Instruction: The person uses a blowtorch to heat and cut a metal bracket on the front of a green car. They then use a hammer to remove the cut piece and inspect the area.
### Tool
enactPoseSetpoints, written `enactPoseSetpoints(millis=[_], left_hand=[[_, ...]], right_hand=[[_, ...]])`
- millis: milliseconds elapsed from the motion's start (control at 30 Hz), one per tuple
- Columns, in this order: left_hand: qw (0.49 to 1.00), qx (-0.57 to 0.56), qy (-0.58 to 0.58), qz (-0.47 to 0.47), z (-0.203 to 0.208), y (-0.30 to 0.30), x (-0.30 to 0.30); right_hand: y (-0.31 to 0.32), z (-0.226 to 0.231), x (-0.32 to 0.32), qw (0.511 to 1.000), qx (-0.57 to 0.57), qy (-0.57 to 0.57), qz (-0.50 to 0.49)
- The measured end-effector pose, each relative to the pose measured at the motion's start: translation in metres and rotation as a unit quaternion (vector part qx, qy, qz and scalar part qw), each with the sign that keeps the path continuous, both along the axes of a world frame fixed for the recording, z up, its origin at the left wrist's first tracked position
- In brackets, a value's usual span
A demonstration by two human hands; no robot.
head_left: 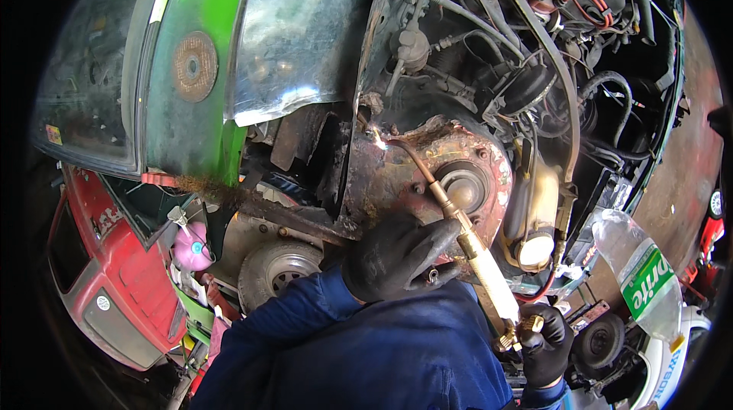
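Note:
A long brass gas torch slants across the middle, its bent copper tip pointing up and left. At that tip a small bright flame burns beside the rusty edge of the inner wing. My left hand, in a black glove, has its fingers bent against the torch's body; their undersides are partly hidden. By its fingers shows a small shiny metal piece, too small to name. My right hand, gloved in black too, is closed at the torch's rear end around a brass valve knob.
A bare metal sheet and a worn grinding disc lie on the green car body. Hoses and cables fill the engine bay. A whitish plastic reservoir and a clear bottle are at right. A red vehicle stands left.

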State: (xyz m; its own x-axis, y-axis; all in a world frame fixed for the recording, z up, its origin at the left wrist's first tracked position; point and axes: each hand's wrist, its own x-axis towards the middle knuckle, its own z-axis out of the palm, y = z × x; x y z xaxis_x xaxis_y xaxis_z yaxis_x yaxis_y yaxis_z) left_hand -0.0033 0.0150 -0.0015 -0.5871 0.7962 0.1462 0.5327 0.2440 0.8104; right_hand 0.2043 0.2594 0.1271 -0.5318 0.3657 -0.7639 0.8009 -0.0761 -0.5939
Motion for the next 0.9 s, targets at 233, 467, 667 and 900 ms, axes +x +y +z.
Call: enactPoseSetpoints(millis=[233, 467, 667, 900], left_hand=[[0.999, -0.001, -0.029, -0.019, -0.004, -0.003, -0.002], [0.999, 0.007, -0.035, -0.019, -0.010, -0.004, 0.001], [0.999, 0.018, -0.023, -0.013, -0.011, -0.002, 0.001], [0.999, 0.006, -0.032, -0.019, -0.008, -0.003, 0.000]], right_hand=[[0.001, 0.004, -0.014, 0.999, 0.034, -0.026, -0.011], [-0.001, 0.006, -0.019, 0.998, 0.048, -0.042, -0.011], [0.007, 0.006, -0.010, 1.000, -0.006, -0.015, -0.019], [0.001, 0.002, -0.013, 0.998, 0.045, -0.036, -0.001]])
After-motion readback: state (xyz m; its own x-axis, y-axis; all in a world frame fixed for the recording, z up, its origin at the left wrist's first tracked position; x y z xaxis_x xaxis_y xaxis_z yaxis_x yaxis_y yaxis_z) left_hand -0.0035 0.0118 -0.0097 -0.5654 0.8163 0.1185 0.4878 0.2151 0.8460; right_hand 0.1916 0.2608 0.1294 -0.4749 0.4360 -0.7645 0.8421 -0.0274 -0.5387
